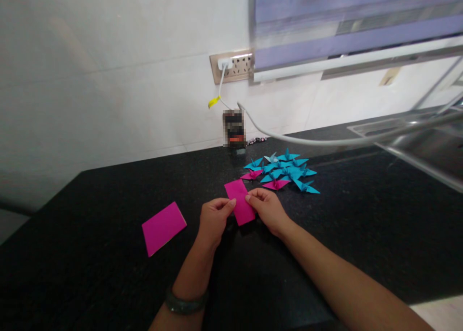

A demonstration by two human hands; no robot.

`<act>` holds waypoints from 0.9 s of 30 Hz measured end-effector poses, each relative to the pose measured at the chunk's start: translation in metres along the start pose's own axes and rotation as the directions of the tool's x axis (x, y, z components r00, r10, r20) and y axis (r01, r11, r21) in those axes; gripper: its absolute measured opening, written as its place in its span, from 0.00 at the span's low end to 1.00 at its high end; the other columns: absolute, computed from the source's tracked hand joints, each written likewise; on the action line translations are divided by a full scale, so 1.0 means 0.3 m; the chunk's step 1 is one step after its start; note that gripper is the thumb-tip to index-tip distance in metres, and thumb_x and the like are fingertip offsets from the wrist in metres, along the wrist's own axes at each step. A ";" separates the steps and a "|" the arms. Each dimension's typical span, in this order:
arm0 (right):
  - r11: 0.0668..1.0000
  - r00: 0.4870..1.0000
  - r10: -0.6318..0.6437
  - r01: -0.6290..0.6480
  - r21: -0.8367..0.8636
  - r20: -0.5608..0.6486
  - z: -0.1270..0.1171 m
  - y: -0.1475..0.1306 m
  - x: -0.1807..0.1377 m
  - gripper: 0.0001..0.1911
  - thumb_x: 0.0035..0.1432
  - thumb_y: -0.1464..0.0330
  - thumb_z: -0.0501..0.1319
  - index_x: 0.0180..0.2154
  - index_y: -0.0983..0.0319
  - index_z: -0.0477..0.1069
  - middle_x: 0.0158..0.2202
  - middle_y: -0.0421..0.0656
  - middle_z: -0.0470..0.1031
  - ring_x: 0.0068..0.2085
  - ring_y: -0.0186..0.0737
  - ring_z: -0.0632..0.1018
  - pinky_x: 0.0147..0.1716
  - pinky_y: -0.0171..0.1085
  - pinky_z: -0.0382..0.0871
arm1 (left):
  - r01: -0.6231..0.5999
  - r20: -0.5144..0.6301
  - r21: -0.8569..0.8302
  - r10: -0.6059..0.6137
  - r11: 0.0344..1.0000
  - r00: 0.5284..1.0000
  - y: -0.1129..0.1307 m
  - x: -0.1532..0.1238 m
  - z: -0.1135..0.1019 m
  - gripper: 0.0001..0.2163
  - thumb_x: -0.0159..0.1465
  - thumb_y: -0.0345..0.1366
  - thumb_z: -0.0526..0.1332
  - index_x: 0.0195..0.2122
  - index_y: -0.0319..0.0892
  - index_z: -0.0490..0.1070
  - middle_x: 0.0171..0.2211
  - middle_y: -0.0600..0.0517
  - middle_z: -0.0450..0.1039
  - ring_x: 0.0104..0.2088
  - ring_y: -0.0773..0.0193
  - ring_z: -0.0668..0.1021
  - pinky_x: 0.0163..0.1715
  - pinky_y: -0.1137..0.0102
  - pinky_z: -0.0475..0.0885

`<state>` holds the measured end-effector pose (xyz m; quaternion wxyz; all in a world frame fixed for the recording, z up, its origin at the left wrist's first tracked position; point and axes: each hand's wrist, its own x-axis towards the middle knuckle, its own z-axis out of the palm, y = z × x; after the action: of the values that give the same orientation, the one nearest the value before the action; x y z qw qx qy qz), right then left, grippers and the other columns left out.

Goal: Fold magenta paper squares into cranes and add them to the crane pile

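A folded strip of magenta paper (239,200) lies on the black countertop (90,215) in front of me. My left hand (214,221) pinches its left edge with fingers curled. My right hand (266,209) pinches the right edge the same way. A stack of flat magenta paper squares (162,227) lies to the left of my hands, untouched. Behind the strip sits a pile of folded paper cranes (285,172), several teal and a few magenta.
A small dark device (234,128) stands against the tiled wall, cabled to a wall socket (231,66). A grey hose (307,139) runs right toward a steel sink (415,133). A window frame hangs above. The counter's front edge shows at lower right.
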<state>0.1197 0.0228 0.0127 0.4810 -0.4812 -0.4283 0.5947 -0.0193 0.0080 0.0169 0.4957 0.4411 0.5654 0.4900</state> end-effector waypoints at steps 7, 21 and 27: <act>0.894 0.973 -0.229 0.221 -0.389 0.025 -0.031 -0.010 0.007 0.07 0.52 0.67 0.55 0.26 0.63 0.66 0.21 0.38 0.66 0.23 0.32 0.66 0.24 0.33 0.60 | -0.124 -0.038 0.236 0.136 0.964 0.990 -0.011 0.012 -0.002 0.16 0.50 0.43 0.63 0.36 0.37 0.72 0.32 0.47 0.74 0.33 0.60 0.75 0.33 0.67 0.69; 0.176 0.773 -0.378 0.601 -0.780 0.510 -0.038 -0.039 -0.028 0.09 0.58 0.74 0.50 0.31 0.63 0.68 0.31 0.44 0.70 0.35 0.38 0.66 0.35 0.35 0.59 | -0.594 0.368 0.641 0.485 0.486 0.793 0.014 0.013 -0.023 0.06 0.58 0.32 0.55 0.28 0.43 0.72 0.30 0.50 0.74 0.39 0.60 0.72 0.43 0.62 0.65; 0.162 0.775 -0.395 0.587 -0.793 0.493 -0.051 -0.044 -0.021 0.09 0.58 0.74 0.51 0.31 0.62 0.68 0.31 0.44 0.70 0.35 0.38 0.66 0.35 0.35 0.59 | -0.569 0.328 0.674 0.500 0.471 0.802 0.030 0.017 -0.043 0.06 0.57 0.32 0.55 0.25 0.42 0.71 0.28 0.51 0.73 0.36 0.60 0.72 0.41 0.64 0.65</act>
<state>0.1373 0.0195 0.0239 0.2506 -0.4440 -0.8549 0.0960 -0.0325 0.0127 0.0256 0.1153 0.7776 0.5261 0.3244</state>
